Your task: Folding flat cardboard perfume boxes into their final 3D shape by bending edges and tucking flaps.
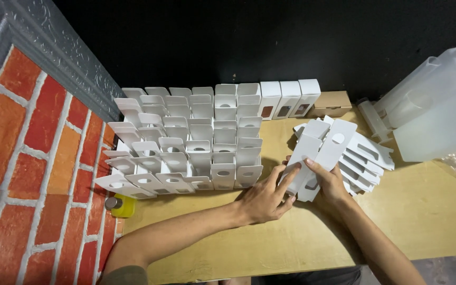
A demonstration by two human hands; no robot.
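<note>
Both your hands are clamped on one flat white carton blank (pixel 312 158), held just above the wooden table (pixel 428 211): your left hand (pixel 265 198) pinches its lower edge, your right hand (pixel 329 182) grips its underside. The blank overlaps the fanned pile of unfolded blanks (pixel 362 155) beside it. Risk one: a sideways pull could drag that loose pile off its stack. Risk two: the assembled open cartons (pixel 186 142) stand packed in rows just beside your left wrist; a careless elbow or forearm would likely topple several, domino fashion. Risk three: the translucent plastic jug (pixel 439 105) sits near the pile; knocking it could scatter blanks.
</note>
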